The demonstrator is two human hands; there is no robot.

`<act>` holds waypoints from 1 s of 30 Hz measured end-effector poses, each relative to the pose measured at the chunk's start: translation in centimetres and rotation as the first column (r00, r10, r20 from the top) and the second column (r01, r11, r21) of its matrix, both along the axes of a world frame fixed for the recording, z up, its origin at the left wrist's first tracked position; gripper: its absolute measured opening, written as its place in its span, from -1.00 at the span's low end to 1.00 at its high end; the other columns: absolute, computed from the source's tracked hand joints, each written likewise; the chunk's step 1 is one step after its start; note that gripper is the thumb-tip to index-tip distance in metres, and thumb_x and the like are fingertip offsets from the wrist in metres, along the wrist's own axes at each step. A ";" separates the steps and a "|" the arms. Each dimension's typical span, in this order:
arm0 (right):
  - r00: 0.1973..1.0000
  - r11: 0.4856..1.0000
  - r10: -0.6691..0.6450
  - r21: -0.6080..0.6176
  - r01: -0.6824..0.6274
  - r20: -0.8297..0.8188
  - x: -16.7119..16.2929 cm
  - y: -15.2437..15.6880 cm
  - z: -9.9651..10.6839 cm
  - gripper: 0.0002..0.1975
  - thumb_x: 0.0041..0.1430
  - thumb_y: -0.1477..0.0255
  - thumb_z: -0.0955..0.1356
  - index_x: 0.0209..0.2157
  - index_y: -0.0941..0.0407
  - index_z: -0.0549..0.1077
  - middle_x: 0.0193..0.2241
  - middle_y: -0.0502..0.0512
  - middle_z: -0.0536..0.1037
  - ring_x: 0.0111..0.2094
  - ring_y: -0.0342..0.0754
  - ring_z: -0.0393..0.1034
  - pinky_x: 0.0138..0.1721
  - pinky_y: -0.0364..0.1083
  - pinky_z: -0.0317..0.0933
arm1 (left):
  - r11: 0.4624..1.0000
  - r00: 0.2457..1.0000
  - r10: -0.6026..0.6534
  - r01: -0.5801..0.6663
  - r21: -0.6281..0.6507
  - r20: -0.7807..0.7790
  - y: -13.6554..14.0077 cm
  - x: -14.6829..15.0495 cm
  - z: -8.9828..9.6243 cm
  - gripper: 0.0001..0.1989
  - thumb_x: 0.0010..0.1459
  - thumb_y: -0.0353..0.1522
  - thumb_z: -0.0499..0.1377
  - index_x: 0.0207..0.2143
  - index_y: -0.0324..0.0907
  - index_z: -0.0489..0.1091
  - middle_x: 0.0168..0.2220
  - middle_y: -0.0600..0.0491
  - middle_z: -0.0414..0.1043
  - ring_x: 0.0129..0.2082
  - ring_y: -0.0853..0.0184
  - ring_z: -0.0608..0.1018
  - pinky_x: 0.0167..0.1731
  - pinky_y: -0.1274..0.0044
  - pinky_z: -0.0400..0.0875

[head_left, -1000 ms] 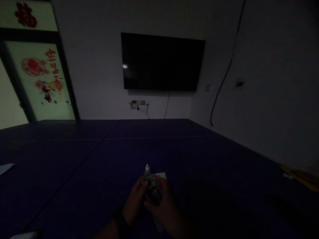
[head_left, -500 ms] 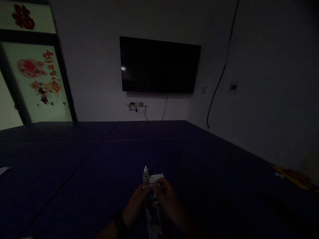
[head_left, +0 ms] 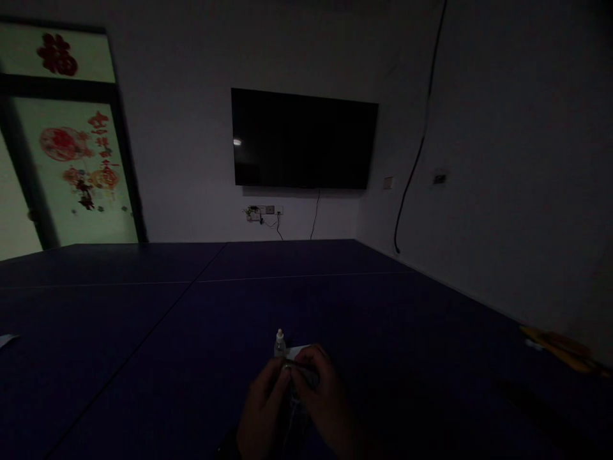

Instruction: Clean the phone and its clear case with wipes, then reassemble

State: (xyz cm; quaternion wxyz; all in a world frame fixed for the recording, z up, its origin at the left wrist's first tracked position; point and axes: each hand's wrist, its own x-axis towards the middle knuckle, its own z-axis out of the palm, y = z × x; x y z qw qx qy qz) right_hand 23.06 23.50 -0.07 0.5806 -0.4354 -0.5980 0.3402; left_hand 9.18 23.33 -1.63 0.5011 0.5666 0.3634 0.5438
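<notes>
Close together near the bottom middle, my left hand (head_left: 263,402) and my right hand (head_left: 318,396) both have their fingers closed on a small dark, flat object with a shiny edge (head_left: 299,365). Its kind is too dark to make out. Just beyond my left fingertips a small clear bottle with a white dropper-like tip (head_left: 280,345) stands upright. Beside it lies a white paper (head_left: 295,351), partly hidden behind my right hand. Something pale and crumpled (head_left: 293,412) lies under my hands, mostly in shadow.
A dark blue table (head_left: 230,319) with seam lines spreads out to the walls. A yellow item (head_left: 558,351) lies by the right wall, and a white scrap (head_left: 7,339) at the left. Beyond are a wall-mounted television (head_left: 304,137), a hanging cable (head_left: 416,160) and a door (head_left: 86,172).
The view has tilted up slightly, so the scene sits lower. The object in my fingers has turned from facing me to nearly edge-on, and my left hand has curled closer around it.
</notes>
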 end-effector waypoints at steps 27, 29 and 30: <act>0.996 0.992 0.086 -0.089 -0.088 -0.021 1.1 0.2 -0.1 -0.78 0.16 0.21 0.46 -0.20 0.01 0.56 -0.38 -0.01 0.51 -0.32 -0.01 0.40 -0.25 -0.07 0.29 | 0.972 0.963 -0.214 0.227 0.060 -0.165 0.4 -1.1 3.2 -0.57 0.25 -0.06 0.20 0.02 -0.07 0.60 -0.02 -0.10 0.60 0.05 0.03 0.54 0.12 0.27 0.38; 0.998 0.999 0.041 -0.032 -0.039 0.046 1.2 0.1 0.1 -0.85 0.16 0.27 0.45 -0.25 0.01 0.57 -0.31 0.02 0.50 -0.27 0.00 0.40 -0.19 -0.06 0.30 | 0.977 0.954 -0.198 0.212 0.038 -0.225 -0.1 -1.2 4.7 -0.60 0.26 -0.09 0.20 0.04 -0.05 0.58 0.00 -0.08 0.61 0.04 0.05 0.56 0.12 0.29 0.37; 0.998 1.000 0.029 -0.004 -0.029 0.055 1.2 0.0 0.1 -0.87 0.16 0.28 0.45 -0.28 0.01 0.57 -0.28 0.04 0.50 -0.24 0.02 0.41 -0.16 -0.05 0.30 | 0.985 0.954 -0.154 0.170 0.040 -0.256 -0.5 -1.1 5.2 -0.62 0.28 -0.10 0.18 0.03 -0.03 0.58 0.01 -0.08 0.60 0.03 0.07 0.57 0.11 0.31 0.37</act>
